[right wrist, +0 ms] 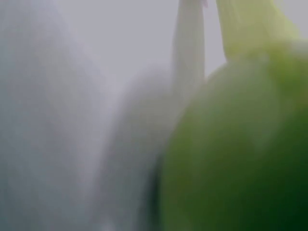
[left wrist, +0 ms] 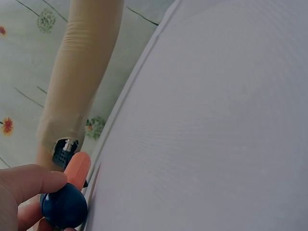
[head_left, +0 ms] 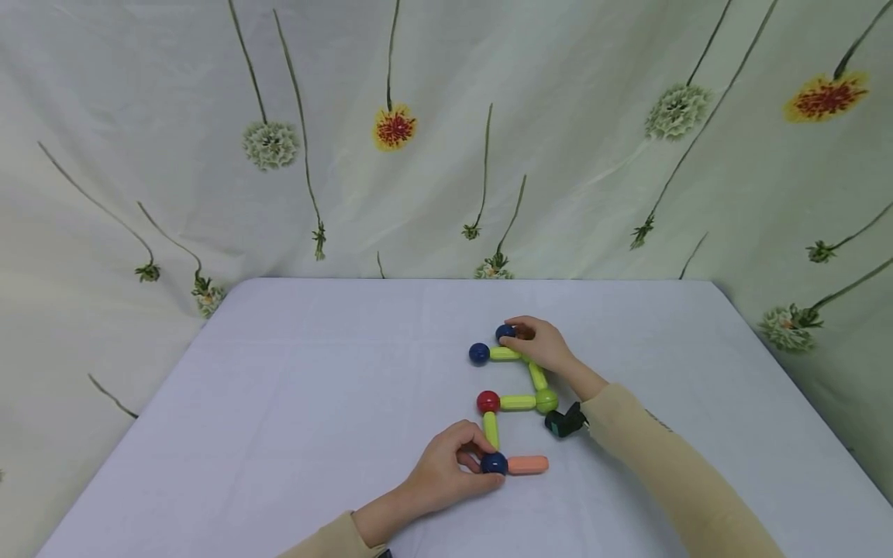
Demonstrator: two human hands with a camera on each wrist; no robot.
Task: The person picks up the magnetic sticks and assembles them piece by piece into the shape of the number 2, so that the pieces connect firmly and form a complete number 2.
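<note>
My left hand (head_left: 449, 465) pinches a dark blue ball (head_left: 494, 463) between fingers and thumb. The same ball (left wrist: 65, 207) shows close up in the left wrist view. From it, an orange rod (head_left: 528, 465) points right and a yellow-green rod (head_left: 491, 431) runs up to a red ball (head_left: 488, 401). Another yellow-green rod (head_left: 518, 403) joins the red ball to a green ball (head_left: 546, 400). Farther back, my right hand (head_left: 543, 342) grips a second dark blue ball (head_left: 505, 333). Beneath that hand the joint of two rods is partly hidden.
A third dark blue ball (head_left: 479, 354) ends the rod (head_left: 505, 353) at the back. The black wrist camera (head_left: 566, 421) sits close to the green ball. A white cloth covers the table (head_left: 314, 403); a flowered curtain (head_left: 446, 178) hangs behind. Blur fills much of the right wrist view.
</note>
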